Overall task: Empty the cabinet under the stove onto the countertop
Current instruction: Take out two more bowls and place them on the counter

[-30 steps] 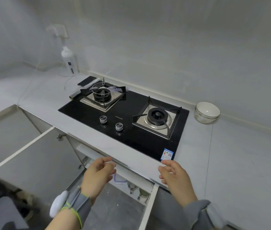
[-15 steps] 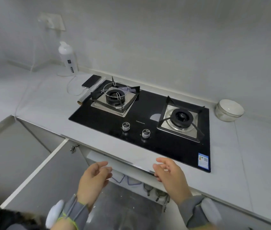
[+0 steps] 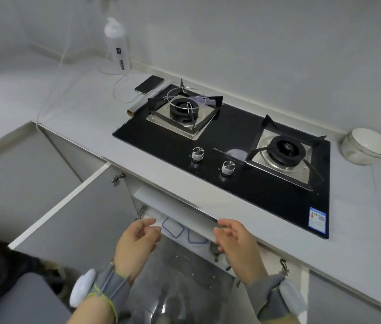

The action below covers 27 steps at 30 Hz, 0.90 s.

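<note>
The cabinet under the stove (image 3: 152,206) stands open, its left door (image 3: 72,218) swung wide. Inside I glimpse clear lids with blue rims (image 3: 173,228) and some metal parts (image 3: 215,250), mostly hidden by the counter edge. My left hand (image 3: 135,246) and my right hand (image 3: 238,246) hover in front of the opening, just below the countertop (image 3: 86,113) edge. Both are empty with fingers loosely spread. The black two-burner stove (image 3: 231,146) sits above; a wire rack (image 3: 184,99) lies on its left burner.
On the counter stand a white bottle (image 3: 118,43), a phone (image 3: 148,84) on a cable, a foil roll (image 3: 147,99) beside the stove, and a white bowl (image 3: 368,146) at the right. The cabinet floor (image 3: 184,272) is scuffed grey.
The view has swung right and closer to the cabinet. Both hands stay empty in front of the opening, with the right one lower against the counter edge.
</note>
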Tool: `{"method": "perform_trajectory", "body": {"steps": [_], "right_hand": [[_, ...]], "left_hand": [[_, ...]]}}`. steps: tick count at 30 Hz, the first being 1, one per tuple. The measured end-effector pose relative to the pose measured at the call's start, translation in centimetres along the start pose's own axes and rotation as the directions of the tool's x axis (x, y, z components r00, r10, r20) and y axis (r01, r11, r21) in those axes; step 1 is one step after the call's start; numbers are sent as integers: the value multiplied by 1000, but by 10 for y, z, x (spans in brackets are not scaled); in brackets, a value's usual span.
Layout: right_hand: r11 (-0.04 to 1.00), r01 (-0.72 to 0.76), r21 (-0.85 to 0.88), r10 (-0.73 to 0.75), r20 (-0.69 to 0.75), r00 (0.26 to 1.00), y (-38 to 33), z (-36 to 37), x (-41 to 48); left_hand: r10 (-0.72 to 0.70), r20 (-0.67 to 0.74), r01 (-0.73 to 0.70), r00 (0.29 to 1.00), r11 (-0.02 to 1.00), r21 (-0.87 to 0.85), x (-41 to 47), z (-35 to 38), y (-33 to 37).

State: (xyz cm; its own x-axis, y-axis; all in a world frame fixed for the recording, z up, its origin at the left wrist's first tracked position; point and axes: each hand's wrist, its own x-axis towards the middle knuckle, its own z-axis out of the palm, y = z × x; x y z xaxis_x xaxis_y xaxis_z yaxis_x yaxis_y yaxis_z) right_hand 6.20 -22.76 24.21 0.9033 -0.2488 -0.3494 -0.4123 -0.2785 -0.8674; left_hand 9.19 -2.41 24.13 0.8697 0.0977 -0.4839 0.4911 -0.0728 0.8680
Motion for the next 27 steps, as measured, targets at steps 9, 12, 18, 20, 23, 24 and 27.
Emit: {"method": "perform_trajectory", "body": {"steps": [9,12,18,20,23,24,27], "right_hand": [[997,-16,76,18,-31,999,140,75,37],[996,-19,85,25,-67,997,177,97,40],[988,33,153,-4,-182,983,238,123,11],[983,77,167,-40,-212,976,249,122,-4],[977,140,162,-99,-238,966,256,115,-43],[974,158,165,-115,-247,962,257,112,-54],[964,205,167,-158,-259,953,255,105,-74]], "left_hand": [[-7,-34,7,999,1000,-9,49,27,-127],[-12,-17,12,1000,999,-35,59,36,-164],[32,23,-32,999,999,-19,22,35,-235],[56,23,-55,998,998,-38,5,28,-247],[113,-3,-113,994,991,-68,-26,12,-257],[135,-10,-135,991,989,-67,-35,7,-258],[189,-11,-189,982,981,-44,-54,-2,-259]]}}
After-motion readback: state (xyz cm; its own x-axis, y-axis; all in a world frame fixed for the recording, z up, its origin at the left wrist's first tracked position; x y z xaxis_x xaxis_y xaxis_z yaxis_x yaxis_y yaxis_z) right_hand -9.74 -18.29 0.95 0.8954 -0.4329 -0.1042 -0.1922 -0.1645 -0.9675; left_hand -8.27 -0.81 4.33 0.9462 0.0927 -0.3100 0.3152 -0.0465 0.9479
